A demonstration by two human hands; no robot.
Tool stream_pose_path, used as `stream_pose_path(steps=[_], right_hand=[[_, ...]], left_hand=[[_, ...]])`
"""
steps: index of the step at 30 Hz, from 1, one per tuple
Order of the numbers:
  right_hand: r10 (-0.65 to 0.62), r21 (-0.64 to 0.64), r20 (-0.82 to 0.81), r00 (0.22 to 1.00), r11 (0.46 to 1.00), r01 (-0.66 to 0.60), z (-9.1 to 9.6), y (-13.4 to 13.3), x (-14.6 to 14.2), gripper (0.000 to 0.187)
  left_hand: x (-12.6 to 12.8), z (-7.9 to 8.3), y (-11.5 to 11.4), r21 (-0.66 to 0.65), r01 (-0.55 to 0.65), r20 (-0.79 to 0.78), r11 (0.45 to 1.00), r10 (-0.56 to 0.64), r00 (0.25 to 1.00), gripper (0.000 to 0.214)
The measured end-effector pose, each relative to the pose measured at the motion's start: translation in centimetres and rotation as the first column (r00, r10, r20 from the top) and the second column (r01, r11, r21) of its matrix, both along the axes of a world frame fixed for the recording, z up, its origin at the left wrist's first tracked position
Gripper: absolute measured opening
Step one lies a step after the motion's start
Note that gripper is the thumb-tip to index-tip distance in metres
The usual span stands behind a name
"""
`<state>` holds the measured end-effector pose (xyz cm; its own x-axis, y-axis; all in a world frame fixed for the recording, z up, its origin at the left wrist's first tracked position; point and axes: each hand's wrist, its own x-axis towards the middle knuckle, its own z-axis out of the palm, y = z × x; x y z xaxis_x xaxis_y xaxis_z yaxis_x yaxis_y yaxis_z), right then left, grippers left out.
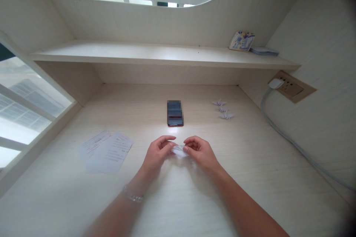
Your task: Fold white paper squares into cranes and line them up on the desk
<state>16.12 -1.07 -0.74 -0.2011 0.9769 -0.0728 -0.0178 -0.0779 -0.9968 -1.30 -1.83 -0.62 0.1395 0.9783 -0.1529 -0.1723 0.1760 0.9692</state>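
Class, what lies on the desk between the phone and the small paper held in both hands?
Nothing: in the head view, only bare desk separates the phone from the paper.

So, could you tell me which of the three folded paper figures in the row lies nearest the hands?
The front figure, at the row's near end; the middle figure and back figure sit farther off.

Left hand (156, 152), right hand (202, 152), paper (179, 150) (pinched between)

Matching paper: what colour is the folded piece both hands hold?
The folded piece is white; the head view shows it.
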Motion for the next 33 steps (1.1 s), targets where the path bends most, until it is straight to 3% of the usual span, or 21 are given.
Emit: stream_pose_path(steps=[6,18,25,27,30,33], right_hand=[[-0.049,0.039,-0.01,0.999,0.998,0.049,0.2,-0.1,-0.2,0.026],[0.024,0.039,0.013,1.0,0.999,-0.025,0.3,-0.4,-0.4,0.026],[0.014,-0.01,-0.012,1.0,1.0,-0.014,-0.1,-0.1,-0.2,0.026],[-0.048,0.038,0.053,0.997,0.998,0.046,0.0,-0.1,-0.2,0.022],[-0.233,0.218,0.212,0.949,0.958,0.186,0.5,-0.4,-0.3,0.014],[-0.284,0.34,0.283,0.916,0.923,0.181,1.0,-0.9,-0.7,0.014]], left_hand=[[0.7,0.6,-0.4,0.015,0.037,-0.069,0.999,-0.036,0.997,0.037],[0.6,0.1,-0.3,0.124,-0.003,-0.248,0.992,0.034,0.968,0.025],[0.3,-0.2,0.0,0.123,-0.078,-0.24,0.989,0.106,0.965,0.025],[0.2,-0.1,0.0,0.125,-0.108,-0.238,0.986,0.135,0.962,0.026],[0.2,0.3,0.0,0.146,-0.165,-0.259,0.975,0.199,0.945,0.029],[0.5,0.7,-0.3,0.198,-0.22,-0.27,0.955,0.268,0.925,0.029]])
